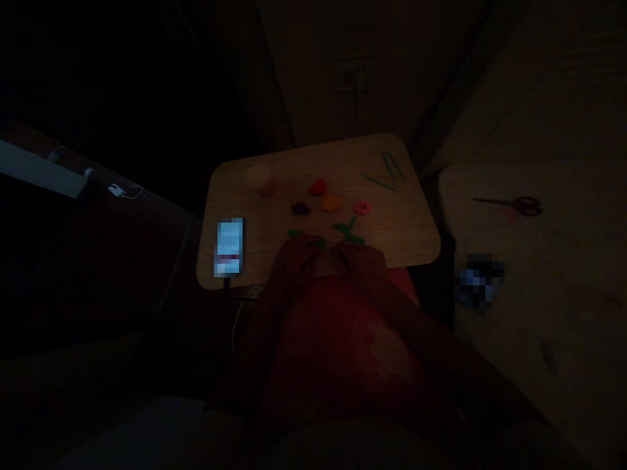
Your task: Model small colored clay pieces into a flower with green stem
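In dim light, my left hand (296, 260) rests at the near edge of a small wooden table, its fingers bent over a small green piece (321, 243). Facing it, my right hand (363, 266) has curled fingers close to the left fingertips; anything in them is hidden. Just beyond the right hand lie crossed green strips (350, 233), and another green piece (294, 233) shows past the left. Farther back sit soft-looking lumps: a red one (318, 188), an orange one (332, 203), a dark purple one (300, 209) and a pink speckled disc (361, 207).
A lit phone (229, 247) lies on the tabletop's left side, with a cable below. A pale round container (258, 175) stands back left; thin green sticks (393, 166) lie back right. Scissors (526, 206) rest on a separate surface to the right.
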`<state>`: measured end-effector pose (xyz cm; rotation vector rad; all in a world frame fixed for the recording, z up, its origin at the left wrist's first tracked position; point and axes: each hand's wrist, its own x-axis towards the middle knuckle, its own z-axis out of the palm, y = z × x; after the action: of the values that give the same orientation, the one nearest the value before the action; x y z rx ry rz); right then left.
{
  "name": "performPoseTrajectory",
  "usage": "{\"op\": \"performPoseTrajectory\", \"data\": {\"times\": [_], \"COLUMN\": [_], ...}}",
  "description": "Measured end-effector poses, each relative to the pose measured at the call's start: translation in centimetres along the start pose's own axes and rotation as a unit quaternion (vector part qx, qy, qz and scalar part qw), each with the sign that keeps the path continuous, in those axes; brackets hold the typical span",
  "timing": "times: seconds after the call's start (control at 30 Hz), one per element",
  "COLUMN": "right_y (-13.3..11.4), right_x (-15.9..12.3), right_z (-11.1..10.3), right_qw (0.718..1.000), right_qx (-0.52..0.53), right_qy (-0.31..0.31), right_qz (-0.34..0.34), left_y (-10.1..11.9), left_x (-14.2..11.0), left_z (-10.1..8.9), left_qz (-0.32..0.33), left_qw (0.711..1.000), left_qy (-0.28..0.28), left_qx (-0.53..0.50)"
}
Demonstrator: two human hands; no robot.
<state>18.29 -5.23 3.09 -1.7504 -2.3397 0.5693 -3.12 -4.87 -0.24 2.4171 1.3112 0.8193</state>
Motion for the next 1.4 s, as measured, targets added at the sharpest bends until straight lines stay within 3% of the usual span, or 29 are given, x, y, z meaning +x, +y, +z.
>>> {"op": "performPoseTrajectory", "data": {"times": [0.1, 0.33, 0.53, 0.8, 1.07, 1.4], "right_y": [0.0, -0.3, 0.0, 0.1, 0.5, 0.2], "right_x": [-0.1, 0.1, -0.2, -0.3, -0.3, 0.0], "right_z": [0.1, -0.3, 0.2, 0.1, 0.7, 0.6], "right_qw": [1.000, 0.999, 1.000, 1.000, 0.999, 1.000], "right_qx": [0.011, -0.019, 0.007, -0.021, 0.007, -0.004], "right_qy": [0.014, -0.026, 0.012, -0.011, 0.036, 0.010], "right_qz": [-0.009, 0.005, -0.011, -0.016, -0.013, -0.026], "left_y": [0.0, -0.1, 0.1, 0.1, -0.1, -0.2], "left_x": [0.0, 0.2, 0.2, 0.2, 0.1, 0.1], "left_z": [-0.1, 0.0, -0.1, -0.2, 0.0, 0.0], "left_qz": [0.005, 0.001, 0.000, 0.001, -0.011, -0.019], "left_qw": [1.000, 1.000, 1.000, 1.000, 1.000, 1.000], "left_qy": [0.004, 0.000, 0.004, -0.001, 0.004, 0.008], "left_qx": [-0.001, -0.006, -0.007, -0.009, -0.013, -0.022]}}
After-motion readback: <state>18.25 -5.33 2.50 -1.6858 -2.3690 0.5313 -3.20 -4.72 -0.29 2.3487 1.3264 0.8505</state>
